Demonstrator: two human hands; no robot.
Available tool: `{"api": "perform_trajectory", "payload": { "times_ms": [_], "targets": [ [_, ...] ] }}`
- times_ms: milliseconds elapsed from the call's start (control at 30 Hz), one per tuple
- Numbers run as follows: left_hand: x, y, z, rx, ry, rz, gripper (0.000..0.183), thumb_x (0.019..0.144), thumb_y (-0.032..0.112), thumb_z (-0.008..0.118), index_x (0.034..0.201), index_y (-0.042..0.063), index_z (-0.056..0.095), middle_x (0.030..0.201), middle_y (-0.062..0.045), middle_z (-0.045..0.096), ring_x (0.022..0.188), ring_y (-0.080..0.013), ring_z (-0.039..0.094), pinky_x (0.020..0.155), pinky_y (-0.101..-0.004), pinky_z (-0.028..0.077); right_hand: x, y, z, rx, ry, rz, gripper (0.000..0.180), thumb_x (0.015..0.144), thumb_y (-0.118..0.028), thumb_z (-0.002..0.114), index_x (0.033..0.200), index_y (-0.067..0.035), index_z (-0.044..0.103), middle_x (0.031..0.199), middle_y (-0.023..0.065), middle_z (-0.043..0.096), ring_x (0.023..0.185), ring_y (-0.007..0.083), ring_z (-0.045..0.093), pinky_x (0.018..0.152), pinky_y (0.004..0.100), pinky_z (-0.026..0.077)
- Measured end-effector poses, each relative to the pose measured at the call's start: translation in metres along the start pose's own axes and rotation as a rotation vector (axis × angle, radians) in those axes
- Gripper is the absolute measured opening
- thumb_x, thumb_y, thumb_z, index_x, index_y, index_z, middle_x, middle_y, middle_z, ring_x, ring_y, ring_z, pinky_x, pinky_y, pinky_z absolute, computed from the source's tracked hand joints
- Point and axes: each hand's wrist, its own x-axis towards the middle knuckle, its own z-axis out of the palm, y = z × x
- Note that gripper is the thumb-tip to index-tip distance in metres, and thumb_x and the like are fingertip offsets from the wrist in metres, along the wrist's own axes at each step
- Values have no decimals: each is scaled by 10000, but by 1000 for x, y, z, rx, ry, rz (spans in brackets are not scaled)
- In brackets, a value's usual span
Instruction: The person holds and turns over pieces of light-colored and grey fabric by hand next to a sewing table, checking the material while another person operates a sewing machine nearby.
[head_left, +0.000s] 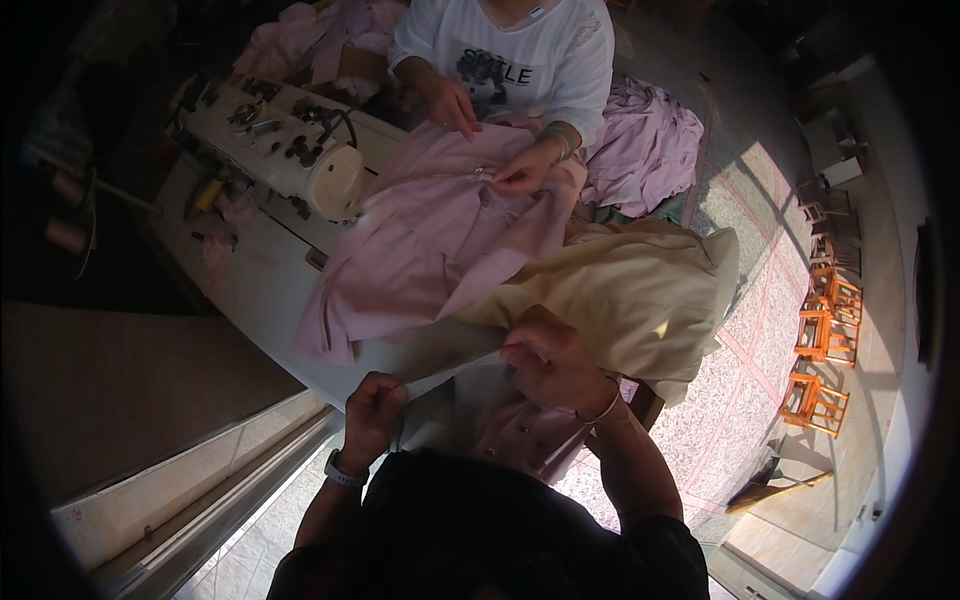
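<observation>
My left hand (377, 405), a watch on its wrist, pinches one end of a pale cloth edge (450, 369) at the near side of the table. The other end is held by my right hand (544, 356), which has a bangle on its wrist. The edge runs taut between them. Below it, a pink buttoned garment (517, 439) hangs near my lap. Beyond my hands lies a beige garment (637, 289), partly under a pink garment (450, 232). A person opposite, in a white top, has both hands on that pink garment.
An industrial sewing machine (277, 142) stands at the left of the white table (277, 330), with pink scraps (217, 251) beside it. Pink cloth is heaped at the back left and on the right (645, 146). Wooden chairs (817, 330) line the far right.
</observation>
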Motion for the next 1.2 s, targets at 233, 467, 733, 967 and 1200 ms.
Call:
{"api": "perform_trajectory", "payload": {
  "times_ms": [233, 467, 733, 967, 1200],
  "targets": [
    [3, -16, 18, 157, -50, 58, 100, 912, 113, 635, 891, 33, 579, 714, -21, 546, 653, -85, 477, 595, -255, 434, -2, -3, 5, -2, 44, 244, 87, 894, -69, 622, 944, -32, 562, 839, 151, 607, 750, 285, 625, 667, 347, 491],
    [20, -30, 19, 444, -17, 210, 79, 883, 101, 629, 906, 30, 602, 794, -154, 623, 671, -313, 632, 602, -379, 504, -3, 5, 15, -122, 64, 178, 81, 914, -97, 600, 956, -40, 558, 832, 165, 616, 742, 338, 636, 658, 364, 500],
    [20, -103, 20, 837, 6, 398, 68, 866, 142, 601, 896, 88, 627, 809, -134, 630, 671, -342, 629, 598, -437, 515, -4, 12, 17, -142, -3, 178, 72, 901, -71, 602, 953, -41, 563, 846, 172, 602, 748, 357, 631, 653, 392, 495],
    [22, -107, 26, 968, -3, 469, 69, 837, 171, 583, 835, 103, 595, 754, -115, 588, 641, -326, 596, 550, -438, 490, -6, 19, 17, -169, -18, 133, 86, 884, -51, 614, 940, -30, 553, 860, 171, 588, 732, 373, 625, 626, 416, 491],
    [17, -127, 27, 1083, 86, 572, 113, 822, 175, 595, 868, 75, 617, 757, -110, 600, 629, -320, 590, 541, -445, 480, -4, 19, 14, -311, -35, 17, 122, 866, -57, 638, 929, -34, 536, 829, 153, 576, 704, 356, 623, 612, 428, 490]
  ]
}}
